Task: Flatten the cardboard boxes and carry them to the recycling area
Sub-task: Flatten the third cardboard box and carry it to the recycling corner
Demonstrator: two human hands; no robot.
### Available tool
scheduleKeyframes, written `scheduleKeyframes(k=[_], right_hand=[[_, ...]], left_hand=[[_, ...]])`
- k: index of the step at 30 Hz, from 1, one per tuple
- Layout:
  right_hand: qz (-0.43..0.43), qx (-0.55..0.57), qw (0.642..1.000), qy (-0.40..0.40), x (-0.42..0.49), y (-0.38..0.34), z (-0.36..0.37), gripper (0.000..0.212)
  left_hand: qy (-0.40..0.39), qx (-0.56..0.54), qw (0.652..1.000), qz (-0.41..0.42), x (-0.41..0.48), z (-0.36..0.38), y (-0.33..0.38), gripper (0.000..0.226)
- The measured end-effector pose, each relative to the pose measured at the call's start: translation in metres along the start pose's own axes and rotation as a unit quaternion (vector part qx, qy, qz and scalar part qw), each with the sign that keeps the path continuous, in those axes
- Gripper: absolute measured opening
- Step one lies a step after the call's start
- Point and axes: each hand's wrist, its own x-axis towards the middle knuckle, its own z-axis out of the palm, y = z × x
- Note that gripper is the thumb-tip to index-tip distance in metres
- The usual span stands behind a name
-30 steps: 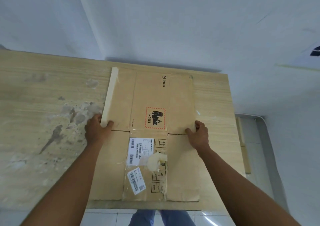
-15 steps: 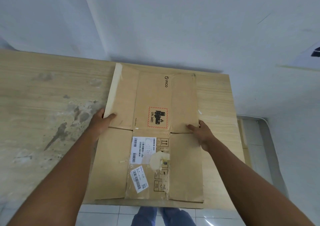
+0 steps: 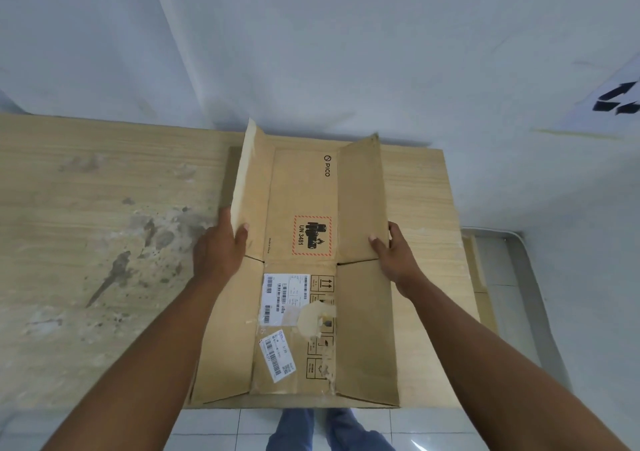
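A brown cardboard box [image 3: 301,187] lies opened out on the wooden table [image 3: 104,242], its long axis running away from me. It carries a PICO logo, a red-bordered UN 3481 mark and white shipping labels. My left hand [image 3: 220,246] grips the lower end of the far left flap, which tilts up off the table. My right hand [image 3: 391,249] grips the lower end of the far right flap, also raised. The near flaps lie almost flat, and the box's near edge overhangs the table front.
A white wall rises right behind the table. The tabletop left of the box is stained. Right of the table is a tiled floor with a cardboard strip [image 3: 479,277] leaning by the table. A white sheet with black arrows [image 3: 620,100] hangs at the far right.
Both far flaps, flat on the table a second ago, have been lifted upward and inward by my hands. The box has shifted slightly toward me.
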Motion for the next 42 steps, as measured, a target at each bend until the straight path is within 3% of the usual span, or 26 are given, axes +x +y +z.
scheduleKeyframes(k=[4, 15, 24, 31, 42], right_hand=[[-0.008, -0.058, 0.998, 0.039, -0.011, 0.000, -0.012, 0.042], [-0.046, -0.092, 0.987, 0.122, -0.062, 0.010, -0.119, 0.042], [-0.097, -0.074, 0.978, 0.170, -0.125, 0.049, -0.251, 0.034], [-0.106, -0.060, 0.969, 0.216, -0.165, 0.092, -0.361, 0.036], [-0.079, -0.042, 0.967, 0.237, -0.123, 0.135, -0.495, 0.033]], left_hand=[[-0.003, 0.053, 0.998, 0.025, -0.012, -0.001, 0.038, 0.039], [0.011, 0.044, 0.996, 0.071, -0.074, 0.018, 0.144, 0.042], [0.030, -0.043, 0.994, 0.100, -0.145, 0.052, 0.241, 0.041], [0.021, -0.178, 0.976, 0.123, -0.203, 0.086, 0.321, 0.038], [-0.012, -0.263, 0.956, 0.126, -0.185, 0.160, 0.415, 0.033]])
